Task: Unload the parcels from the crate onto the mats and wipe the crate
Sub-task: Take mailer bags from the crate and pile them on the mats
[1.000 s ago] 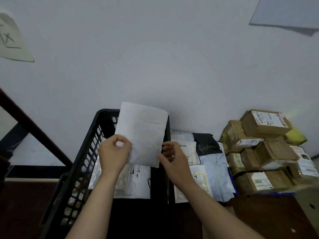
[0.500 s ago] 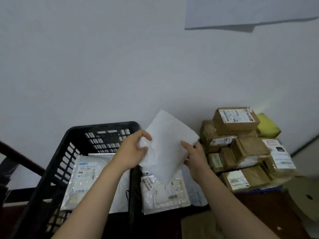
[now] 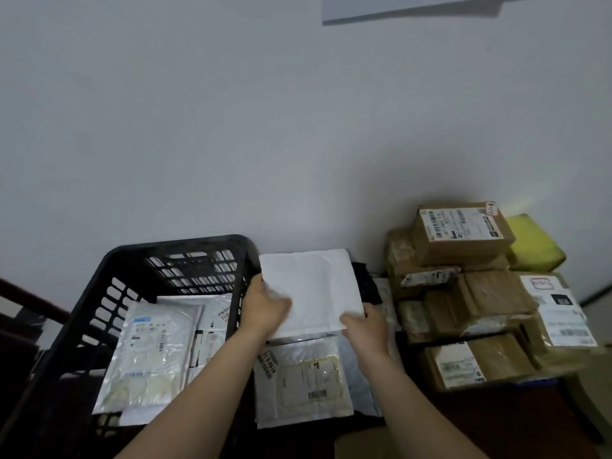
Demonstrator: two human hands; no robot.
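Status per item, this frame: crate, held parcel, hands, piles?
black crate: upright, parcels inside.
white parcel: held over the mailer pile right of the crate; contact unclear.
left hand: grips the parcel's left edge.
right hand: grips its near right corner.
brown boxes: closed, stacked at far right.

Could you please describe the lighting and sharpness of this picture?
Head view: dim, the black crate sinks into shadow; glare glints on the clear mailer inside it; a bright patch lights the wall above the yellow parcel; the left hand blurs slightly on the white parcel.
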